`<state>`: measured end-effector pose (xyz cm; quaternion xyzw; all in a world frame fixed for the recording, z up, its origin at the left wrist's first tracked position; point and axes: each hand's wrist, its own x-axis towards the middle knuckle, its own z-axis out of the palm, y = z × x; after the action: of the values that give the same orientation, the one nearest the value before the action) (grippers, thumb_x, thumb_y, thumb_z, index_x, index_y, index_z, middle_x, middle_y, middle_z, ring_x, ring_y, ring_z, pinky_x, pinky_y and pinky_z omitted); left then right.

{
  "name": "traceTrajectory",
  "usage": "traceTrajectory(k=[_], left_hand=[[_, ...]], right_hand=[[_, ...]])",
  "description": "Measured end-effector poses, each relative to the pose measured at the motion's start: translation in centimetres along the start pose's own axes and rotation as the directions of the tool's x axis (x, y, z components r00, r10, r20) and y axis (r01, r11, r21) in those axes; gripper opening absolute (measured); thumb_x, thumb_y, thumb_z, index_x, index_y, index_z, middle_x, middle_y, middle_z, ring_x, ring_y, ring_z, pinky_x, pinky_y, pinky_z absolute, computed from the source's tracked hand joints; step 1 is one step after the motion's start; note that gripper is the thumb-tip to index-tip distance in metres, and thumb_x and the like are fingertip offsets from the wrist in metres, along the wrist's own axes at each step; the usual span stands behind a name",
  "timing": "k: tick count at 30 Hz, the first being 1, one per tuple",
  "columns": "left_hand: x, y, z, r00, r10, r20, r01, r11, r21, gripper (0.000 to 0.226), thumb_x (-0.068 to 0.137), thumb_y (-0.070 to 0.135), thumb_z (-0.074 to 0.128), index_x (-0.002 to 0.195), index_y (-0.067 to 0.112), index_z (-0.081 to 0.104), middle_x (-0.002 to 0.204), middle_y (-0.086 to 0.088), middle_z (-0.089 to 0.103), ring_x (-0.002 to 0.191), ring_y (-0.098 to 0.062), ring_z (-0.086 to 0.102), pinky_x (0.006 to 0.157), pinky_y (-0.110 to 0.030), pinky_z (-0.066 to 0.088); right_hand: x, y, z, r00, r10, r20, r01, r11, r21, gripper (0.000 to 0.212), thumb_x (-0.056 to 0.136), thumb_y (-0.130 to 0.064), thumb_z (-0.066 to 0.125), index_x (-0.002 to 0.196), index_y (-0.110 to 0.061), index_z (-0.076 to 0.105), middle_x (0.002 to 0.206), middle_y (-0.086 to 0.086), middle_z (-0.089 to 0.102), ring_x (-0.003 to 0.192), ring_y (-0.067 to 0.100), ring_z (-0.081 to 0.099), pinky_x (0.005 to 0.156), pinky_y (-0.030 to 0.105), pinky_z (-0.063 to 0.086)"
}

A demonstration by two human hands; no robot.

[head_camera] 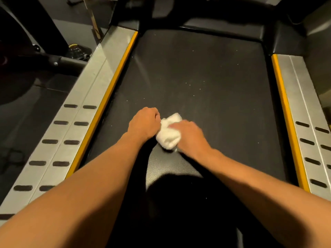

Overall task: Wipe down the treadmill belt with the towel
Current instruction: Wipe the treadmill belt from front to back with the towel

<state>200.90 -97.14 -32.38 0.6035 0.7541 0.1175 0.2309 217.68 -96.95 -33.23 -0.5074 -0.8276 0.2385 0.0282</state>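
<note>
One treadmill belt (206, 77), black, flecked with pale specks, long axis running away from the viewer. Two silver side rails, each with one yellow inner strip: left rail (86, 104), right rail (300, 104). One white towel (169, 135), bunched, on the belt left of its centre line, long axis roughly along the belt. Left hand (145, 122): grip curled on the towel's left edge. Right hand (189, 133), motion-blurred: grip bent over the towel's right side.

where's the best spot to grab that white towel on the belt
Grip the towel over its bunched top, coming from above: it sits crumpled in a mound on the belt, with the left hand and right hand at its sides.
</note>
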Motion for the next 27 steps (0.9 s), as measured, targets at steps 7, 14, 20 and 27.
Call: traceTrajectory(k=[7, 14, 20, 27], left_hand=[[-1.8, -4.4, -1.8, 0.994, -0.107, 0.035, 0.108, 0.994, -0.008, 0.025, 0.096, 0.027, 0.045, 0.104, 0.017, 0.067, 0.105, -0.009, 0.069, 0.096, -0.031, 0.062, 0.083, -0.041, 0.052], [-3.2, -8.5, -5.5, 0.992, -0.128, 0.007, 0.128, 0.991, 0.039, 0.024, 0.096, 0.026, 0.048, 0.107, 0.015, 0.065, 0.108, -0.010, 0.069, 0.098, -0.029, 0.062, 0.083, -0.037, 0.050], [-7.2, -10.9, -5.3, 0.984, -0.167, 0.062, 0.167, 0.986, 0.011, 0.023, 0.094, 0.023, 0.049, 0.109, 0.015, 0.064, 0.111, -0.010, 0.067, 0.101, -0.029, 0.060, 0.081, -0.032, 0.046], [-12.9, -10.6, -5.2, 0.966, -0.251, 0.063, 0.253, 0.967, -0.024, 0.041, 0.098, 0.024, 0.044, 0.137, 0.012, 0.050, 0.136, -0.013, 0.057, 0.123, -0.033, 0.052, 0.100, -0.038, 0.041]], right_hand=[[0.7, -6.6, 2.4, 0.898, -0.409, 0.162, 0.430, 0.893, -0.132, 0.007, 0.077, -0.029, 0.063, 0.080, -0.028, 0.057, 0.078, -0.004, 0.052, 0.074, 0.022, 0.053, 0.065, 0.032, 0.043], [0.4, -10.3, 6.0, 0.884, -0.443, 0.151, 0.453, 0.891, -0.040, 0.018, 0.085, -0.018, 0.053, 0.092, -0.034, 0.057, 0.091, -0.001, 0.051, 0.085, 0.027, 0.053, 0.055, 0.029, 0.037], [1.4, -12.0, 5.5, 0.912, -0.391, 0.122, 0.404, 0.908, -0.111, 0.009, 0.081, -0.023, 0.055, 0.084, -0.031, 0.058, 0.079, -0.006, 0.045, 0.080, 0.025, 0.052, 0.059, 0.030, 0.034], [-3.7, -15.5, 7.9, 0.888, -0.393, 0.238, 0.422, 0.903, -0.082, 0.004, 0.087, -0.025, 0.054, 0.086, -0.023, 0.057, 0.072, -0.006, 0.041, 0.080, 0.026, 0.052, 0.058, 0.032, 0.037]])
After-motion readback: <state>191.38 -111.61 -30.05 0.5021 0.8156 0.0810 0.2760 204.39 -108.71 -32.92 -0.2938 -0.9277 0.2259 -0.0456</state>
